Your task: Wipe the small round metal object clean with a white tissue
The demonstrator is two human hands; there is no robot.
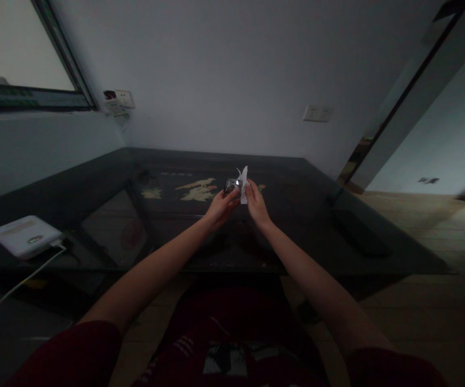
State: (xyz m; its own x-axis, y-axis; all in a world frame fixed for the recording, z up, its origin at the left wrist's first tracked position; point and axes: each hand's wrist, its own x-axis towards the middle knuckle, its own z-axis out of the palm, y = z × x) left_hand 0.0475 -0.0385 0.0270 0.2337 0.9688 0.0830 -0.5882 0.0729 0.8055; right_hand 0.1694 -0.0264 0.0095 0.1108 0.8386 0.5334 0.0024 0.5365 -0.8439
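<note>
My left hand [220, 208] is closed around a small, shiny, silver-and-dark rounded object [231, 185], held over the middle of the table. It is too small and dim to tell its kind. In my right hand [257, 203] is a white tissue [244, 188], gripped between the fingers and standing upright with its top edge loose. The tissue is up against the right side of the shiny object, between my two hands. The fingertips of both hands come close together, and part of the object is hidden behind the left fingers and the tissue.
The dark glass-topped table [297, 226] bears a pale bird-and-leaf picture [198, 189]. At its left lies a white box-shaped device [27, 235] with a white cable [19, 285]. A dark flat object [359, 234] is at the right. Wall sockets [318, 113] are behind.
</note>
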